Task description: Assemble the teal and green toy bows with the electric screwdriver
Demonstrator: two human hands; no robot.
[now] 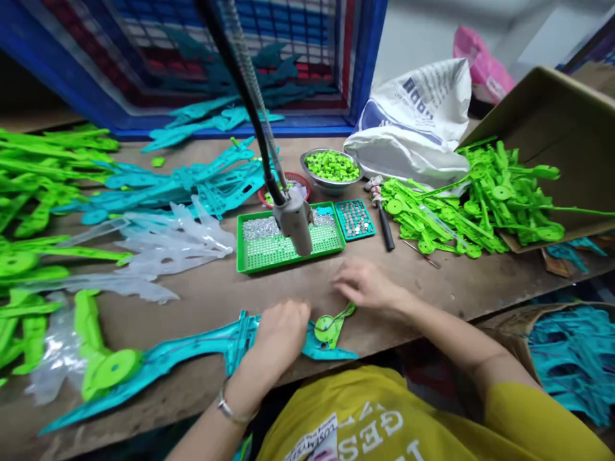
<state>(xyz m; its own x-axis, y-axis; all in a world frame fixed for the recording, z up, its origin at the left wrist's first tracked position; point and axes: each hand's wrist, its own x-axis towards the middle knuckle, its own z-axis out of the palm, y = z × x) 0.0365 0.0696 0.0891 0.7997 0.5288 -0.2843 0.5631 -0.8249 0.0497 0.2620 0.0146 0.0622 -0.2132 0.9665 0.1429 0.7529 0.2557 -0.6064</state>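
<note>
A long teal plastic blade-shaped part (187, 346) lies along the table's front edge, a green disc-ended piece at its left. My left hand (283, 330) is closed over its middle, pressing on it; the fingertips are partly hidden. On the right end of the teal part sits a small green round piece (325, 328) with a thin dark wire over it. My right hand (365, 283) is just above that piece's lever end, fingers curled together; whatever they hold is hidden. A grey hanging screwdriver-like tool (294, 224) is above the green tray (288, 264).
Silvery screws fill part of the tray; a teal tray (355, 219) of small metal discs adjoins it. Behind are a bowl (331, 182) of green bits and a red basket (303, 179). A black-handled hammer (385, 227) lies right. Green parts (432, 218) and teal parts (192, 186) are piled around.
</note>
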